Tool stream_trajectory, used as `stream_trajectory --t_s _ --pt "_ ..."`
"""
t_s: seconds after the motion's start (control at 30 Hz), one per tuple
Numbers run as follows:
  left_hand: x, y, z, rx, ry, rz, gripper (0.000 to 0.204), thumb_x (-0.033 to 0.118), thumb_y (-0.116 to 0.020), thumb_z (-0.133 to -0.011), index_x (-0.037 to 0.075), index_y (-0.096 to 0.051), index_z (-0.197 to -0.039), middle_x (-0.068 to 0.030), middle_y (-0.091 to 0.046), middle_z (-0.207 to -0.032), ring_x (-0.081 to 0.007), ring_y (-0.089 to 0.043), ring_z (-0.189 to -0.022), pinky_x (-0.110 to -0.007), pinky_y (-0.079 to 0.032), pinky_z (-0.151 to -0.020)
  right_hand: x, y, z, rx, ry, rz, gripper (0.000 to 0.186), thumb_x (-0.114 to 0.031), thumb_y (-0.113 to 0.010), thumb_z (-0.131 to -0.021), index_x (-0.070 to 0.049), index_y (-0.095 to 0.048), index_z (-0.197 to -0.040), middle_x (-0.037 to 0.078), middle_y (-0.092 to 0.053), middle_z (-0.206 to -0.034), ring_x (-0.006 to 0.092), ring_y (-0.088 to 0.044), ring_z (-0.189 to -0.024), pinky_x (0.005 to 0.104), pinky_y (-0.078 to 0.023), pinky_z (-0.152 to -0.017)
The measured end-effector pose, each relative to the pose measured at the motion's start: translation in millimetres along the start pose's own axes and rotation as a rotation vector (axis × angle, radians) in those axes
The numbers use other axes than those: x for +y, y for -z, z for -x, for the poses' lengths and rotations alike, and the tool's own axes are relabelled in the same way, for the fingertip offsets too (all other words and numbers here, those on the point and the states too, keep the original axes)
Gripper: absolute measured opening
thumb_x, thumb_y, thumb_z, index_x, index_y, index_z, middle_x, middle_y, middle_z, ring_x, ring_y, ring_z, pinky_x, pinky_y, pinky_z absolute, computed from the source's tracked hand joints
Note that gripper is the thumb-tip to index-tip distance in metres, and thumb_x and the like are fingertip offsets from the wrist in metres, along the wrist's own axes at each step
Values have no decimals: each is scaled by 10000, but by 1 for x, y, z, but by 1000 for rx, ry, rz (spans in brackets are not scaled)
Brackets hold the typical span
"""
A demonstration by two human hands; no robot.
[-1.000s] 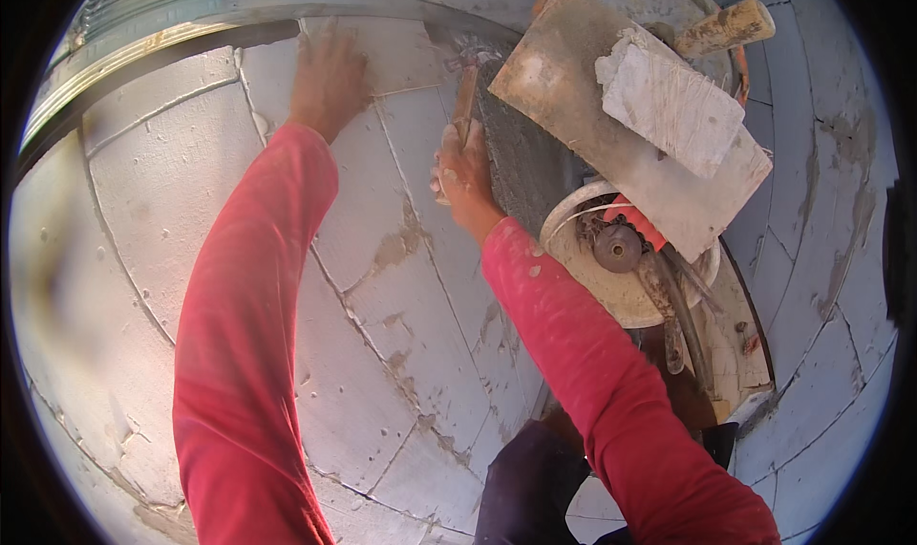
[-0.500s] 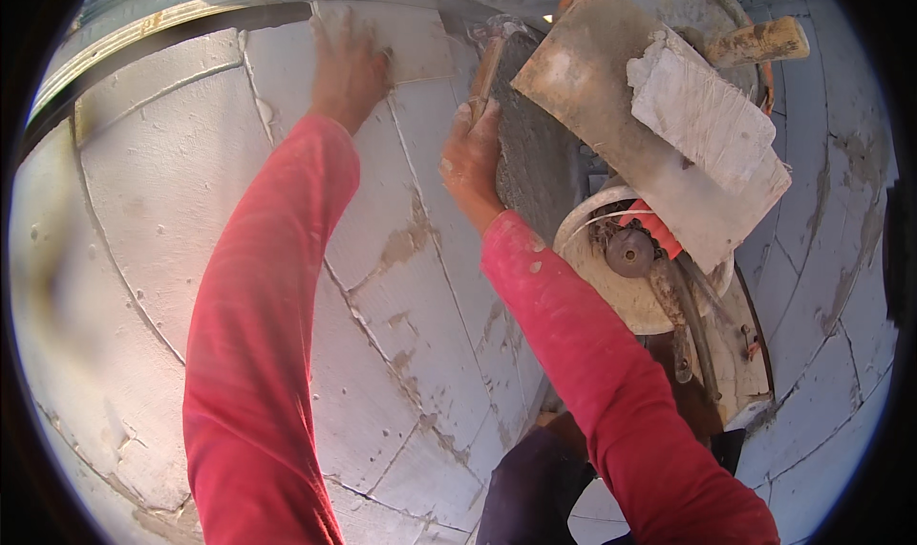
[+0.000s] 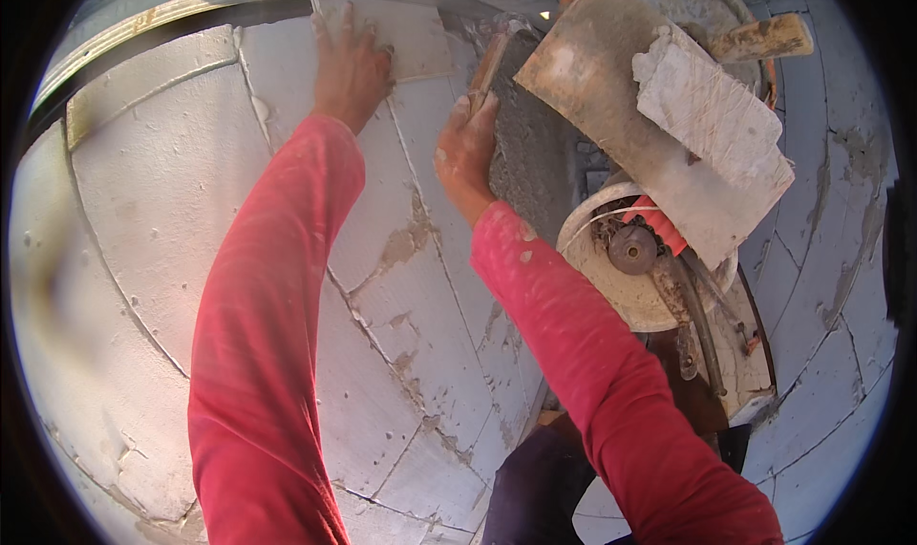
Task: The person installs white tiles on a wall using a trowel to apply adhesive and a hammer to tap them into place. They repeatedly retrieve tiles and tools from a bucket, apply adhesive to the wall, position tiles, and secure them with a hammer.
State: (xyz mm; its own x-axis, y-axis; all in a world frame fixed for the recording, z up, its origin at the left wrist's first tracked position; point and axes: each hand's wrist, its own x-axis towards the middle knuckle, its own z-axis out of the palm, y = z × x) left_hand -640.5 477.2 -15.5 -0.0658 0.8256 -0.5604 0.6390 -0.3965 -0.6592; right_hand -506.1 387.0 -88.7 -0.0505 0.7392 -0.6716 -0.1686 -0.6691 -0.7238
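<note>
My left hand (image 3: 351, 75) lies with its fingers spread on the pale block piece (image 3: 420, 41) at the top of the white block wall (image 3: 373, 211). My right hand (image 3: 468, 149) is closed round the handle of a wooden-handled tool (image 3: 492, 60). The tool's far end, near the upper edge of the blocks, looks metallic, but its shape is hard to make out. Beside the right hand runs a rough grey mortar-covered face (image 3: 535, 153).
At the right, a mortar-stained board (image 3: 592, 63) carries a broken white slab (image 3: 712, 115). Beyond it lies another wooden handle (image 3: 761, 39). A white bucket (image 3: 611, 282) below holds tools, among them a red-and-grey grinder (image 3: 632, 249). A pale rail (image 3: 143, 20) edges the top left.
My left hand stays on the block piece. The right hand and its tool have shifted very slightly up and left, while the whole view has moved a little.
</note>
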Motion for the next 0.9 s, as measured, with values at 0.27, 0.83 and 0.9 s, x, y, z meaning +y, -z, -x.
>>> stream_trajectory --t_s 0.27,0.83,0.9 --pt "7 -11 -2 -13 -7 7 569 479 -718 -882 301 -628 -1414 -35 -426 -1615 -381 -195 -1562 -753 -105 -1192 15 -10 9 -4 -25 73 320 -225 -429 -1089 -33 -362 -1337 369 -575 -1280 534 -593 -1169 557 -496 -961" --pt "21 -37 -11 244 26 52 296 315 -521 -1007 217 -796 -1055 -80 -546 -1512 -412 -313 -1513 -763 -149 -1172 -3 11 -16 -155 -439 -49 344 -236 -414 -1089 22 -372 -1313 377 -623 -1184 536 -614 -1126 560 -497 -990" --pt "23 -21 -14 60 34 19 388 394 -648 -922 264 -697 -1284 -68 -470 -1579 -418 -244 -1539 -759 -132 -1180 19 7 -24 -51 -279 11 316 -256 -414 -1094 -14 -398 -1297 215 -593 -1017 313 -618 -796 411 -507 -657"
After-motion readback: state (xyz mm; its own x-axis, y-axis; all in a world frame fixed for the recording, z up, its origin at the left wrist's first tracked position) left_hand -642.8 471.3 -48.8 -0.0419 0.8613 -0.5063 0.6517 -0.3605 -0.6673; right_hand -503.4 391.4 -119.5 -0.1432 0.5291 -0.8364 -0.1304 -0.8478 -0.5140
